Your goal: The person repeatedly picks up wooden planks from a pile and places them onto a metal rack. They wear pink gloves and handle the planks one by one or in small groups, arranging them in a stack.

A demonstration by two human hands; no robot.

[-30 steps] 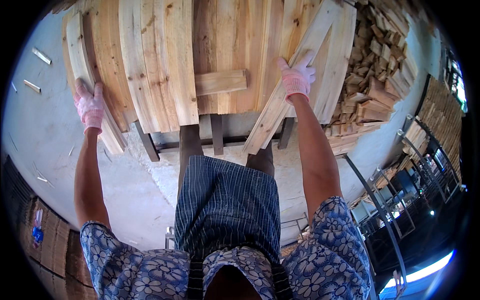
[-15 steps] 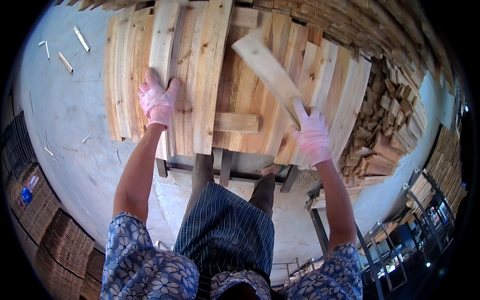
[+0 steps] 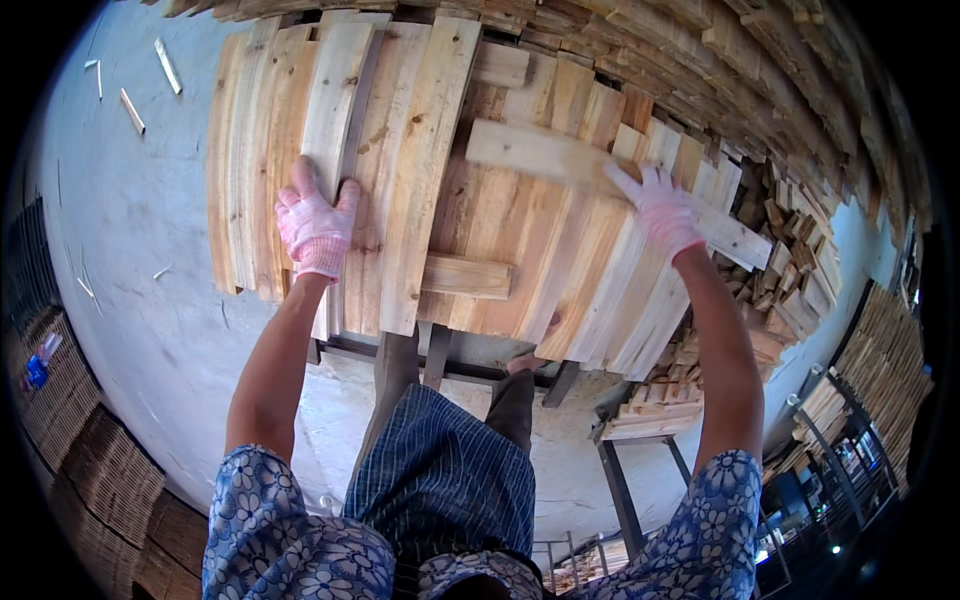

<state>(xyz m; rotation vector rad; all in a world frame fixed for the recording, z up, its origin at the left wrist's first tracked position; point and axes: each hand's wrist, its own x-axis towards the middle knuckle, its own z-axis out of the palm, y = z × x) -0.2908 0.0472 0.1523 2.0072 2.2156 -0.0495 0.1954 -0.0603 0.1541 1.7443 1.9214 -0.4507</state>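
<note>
Head view: rests left hand (image 3: 315, 228), fingers spread, on a lengthwise board (image 3: 338, 85) nearer the planks' (image 3: 395, 140) left edge, perhaps for steadiness; has right hand (image 3: 664, 208), fingers fanned, grip impossible to tell, over a crosswise board (image 3: 545, 155) toward the right edge.

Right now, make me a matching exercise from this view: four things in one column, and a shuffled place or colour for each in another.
Things
1. Left hand
2. Right hand
3. Apron
4. Wood scraps

Places or colours
A. Heaped to the right of the laid boards
B. At the slanted board lying crosswise
C. Dark blue, pale stripes
D. On a lengthwise pale board

Pairs: 1-D, 2-B, 3-C, 4-A
</note>
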